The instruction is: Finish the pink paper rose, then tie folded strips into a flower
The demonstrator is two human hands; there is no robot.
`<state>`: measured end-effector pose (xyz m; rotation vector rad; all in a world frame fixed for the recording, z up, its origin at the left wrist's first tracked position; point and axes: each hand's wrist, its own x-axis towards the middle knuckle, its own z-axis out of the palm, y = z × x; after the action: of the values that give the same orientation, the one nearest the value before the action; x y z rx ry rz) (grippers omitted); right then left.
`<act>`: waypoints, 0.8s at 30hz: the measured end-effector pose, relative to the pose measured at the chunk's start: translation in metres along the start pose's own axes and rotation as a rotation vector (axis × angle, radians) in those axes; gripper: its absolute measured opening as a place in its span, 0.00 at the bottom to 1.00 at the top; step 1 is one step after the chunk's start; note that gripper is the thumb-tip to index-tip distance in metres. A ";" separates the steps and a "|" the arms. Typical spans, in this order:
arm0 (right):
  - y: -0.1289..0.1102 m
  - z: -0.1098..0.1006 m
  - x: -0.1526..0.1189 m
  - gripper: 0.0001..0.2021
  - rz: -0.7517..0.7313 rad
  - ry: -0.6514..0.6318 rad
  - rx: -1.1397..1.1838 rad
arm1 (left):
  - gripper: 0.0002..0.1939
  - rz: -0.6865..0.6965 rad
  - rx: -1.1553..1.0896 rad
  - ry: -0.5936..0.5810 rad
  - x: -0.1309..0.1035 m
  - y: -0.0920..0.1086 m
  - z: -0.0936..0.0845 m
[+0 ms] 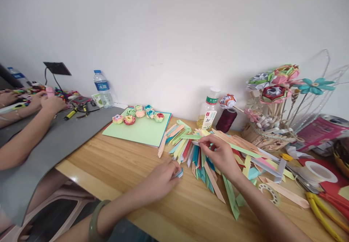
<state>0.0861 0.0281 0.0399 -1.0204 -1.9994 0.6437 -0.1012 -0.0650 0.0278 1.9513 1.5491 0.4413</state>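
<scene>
My left hand [163, 179] is closed above the wooden table, with a small light-blue folded paper piece [179, 173] between its thumb and fingers. My right hand [219, 155] reaches into a fanned pile of folded paper strips [180, 150], and its thumb and fingertips pinch a pale strip at the top of the pile. Close to those fingertips lies a light-green strip [189, 137]. The strips are green, yellow, peach, red, blue and white. Several finished paper flowers [129, 120] sit beyond my left hand on a light-green sheet of paper [136, 133].
Behind the pile stand a drink bottle [208, 109] and a dark-red thread spool [226, 120]. At right are a basket of paper flowers [265, 140], a white spool [319, 172], a tape roll [269, 193] and yellow-handled pliers [317, 213]. Other people's hands [53, 104] work over a grey mat [71, 136].
</scene>
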 end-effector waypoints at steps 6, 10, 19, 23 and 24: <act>-0.005 -0.021 0.009 0.08 0.211 0.080 0.326 | 0.06 0.049 0.143 -0.076 0.002 0.006 -0.005; -0.009 -0.032 0.010 0.08 0.210 0.148 0.427 | 0.10 0.112 0.122 -0.068 0.005 0.008 -0.017; -0.032 -0.049 0.001 0.04 -0.428 0.136 -0.237 | 0.20 -0.005 -0.833 -0.018 0.044 0.047 -0.041; -0.028 -0.049 -0.003 0.08 -0.648 -0.010 -0.586 | 0.17 -0.029 -1.115 0.012 0.067 0.061 -0.039; -0.027 -0.049 -0.004 0.09 -0.661 -0.042 -0.619 | 0.15 -0.024 -1.175 0.016 0.072 0.063 -0.037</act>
<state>0.1158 0.0145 0.0849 -0.5895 -2.4457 -0.3312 -0.0563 0.0045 0.0886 0.9910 0.9168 1.0525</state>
